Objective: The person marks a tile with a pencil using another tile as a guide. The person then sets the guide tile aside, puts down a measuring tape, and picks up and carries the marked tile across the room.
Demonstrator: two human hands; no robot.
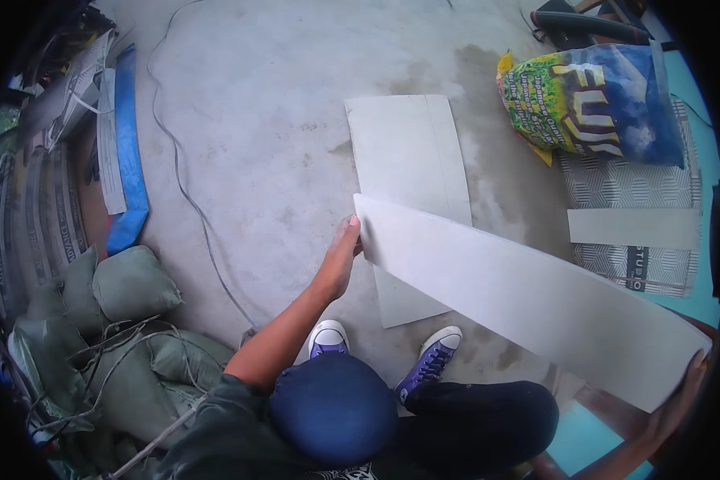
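Observation:
A long white flat board [528, 288] is held up in front of me, slanting from the middle of the view to the lower right. My left hand [344, 258] is closed on its left end, with the thumb along the edge and the other fingers mostly hidden behind. At the far right end my right hand [682, 400] grips the board's edge, partly in shadow near the picture's rim. Beneath the held board, a second white panel [412, 156] lies on the concrete floor, its middle covered from view.
A yellow and blue printed bag [608, 104] rests on a patterned sheet [596, 180] at right, above a loose white strip [636, 227]. Stuffed green sacks [136, 288] and a blue strip [130, 136] lie at left. A dark cable [178, 152] crosses the floor near my purple shoes [328, 339].

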